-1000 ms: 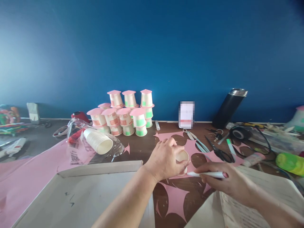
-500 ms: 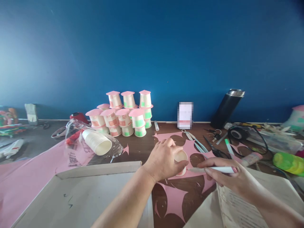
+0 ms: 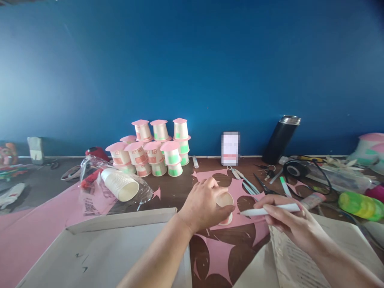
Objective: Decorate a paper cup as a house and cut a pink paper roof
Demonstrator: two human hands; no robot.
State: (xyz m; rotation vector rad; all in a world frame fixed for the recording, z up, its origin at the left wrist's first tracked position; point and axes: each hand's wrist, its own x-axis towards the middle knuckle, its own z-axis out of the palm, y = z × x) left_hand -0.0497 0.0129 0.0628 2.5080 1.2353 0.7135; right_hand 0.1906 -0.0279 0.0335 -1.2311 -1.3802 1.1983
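Observation:
My left hand [image 3: 207,204] is wrapped round a white paper cup [image 3: 225,200], whose opening faces up and toward me. The cup is over a cut pink paper sheet [image 3: 240,190], and most of its side is hidden behind my fingers. Between the fingers and thumb of my right hand [image 3: 282,214] lies a white marker pen [image 3: 285,208]. Its tip points left at the cup, a short gap away from it. Pink paper scraps [image 3: 219,256] with rounded cut-outs lie on the brown table below.
Stacked paper cups with pink paper roofs [image 3: 147,154] stand at the back left. Nested cups [image 3: 120,184] lie in a plastic bag. Scissors [image 3: 265,186], keys [image 3: 270,172] and a black flask [image 3: 282,138] are behind my right hand. A shallow cardboard box [image 3: 120,256] sits front left.
The marker's tip has drawn back slightly from beside the cup, and the pen has rolled in my right fingers. My left hand keeps hold of the cup. The view has shifted slightly.

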